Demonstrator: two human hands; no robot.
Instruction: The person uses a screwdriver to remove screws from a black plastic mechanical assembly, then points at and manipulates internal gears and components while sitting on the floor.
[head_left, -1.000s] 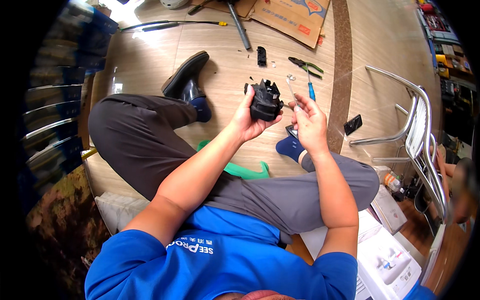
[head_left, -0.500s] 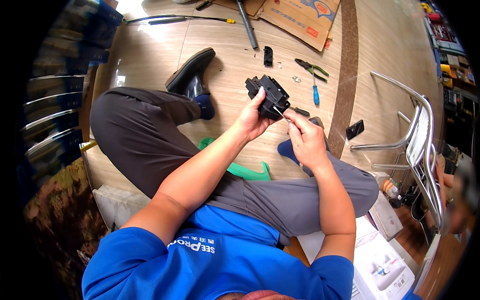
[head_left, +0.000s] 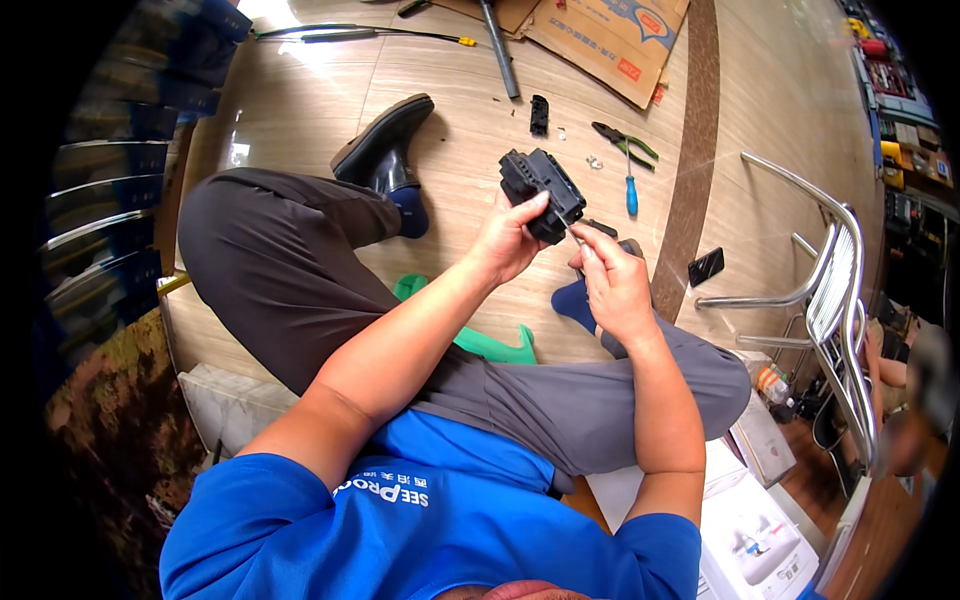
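Observation:
My left hand (head_left: 508, 240) is wrapped round a boxy black plastic housing (head_left: 540, 182), its thumb pressed along the near side. The housing is held tilted above the floor, between my legs. My right hand (head_left: 617, 290) pinches a tool with a thin metal shaft (head_left: 571, 231). The shaft's tip meets the housing's near right corner; the handle is hidden in my fingers, so its kind cannot be told. Just beyond my right fingers shows a dark, slender object (head_left: 600, 228), partly covered.
On the floor ahead lie green-handled pliers (head_left: 628, 141), a blue-handled screwdriver (head_left: 631, 190), a black plastic part (head_left: 539, 115) and small loose bits (head_left: 594, 162). A phone (head_left: 706, 266) and metal chair (head_left: 835, 270) are right, cardboard (head_left: 600, 45) farther off. Something green (head_left: 495, 346) lies below my forearm.
The housing has shifted slightly to the right and turned a little in my left hand. My left thumb now lies farther along it. The tool stays against its near corner.

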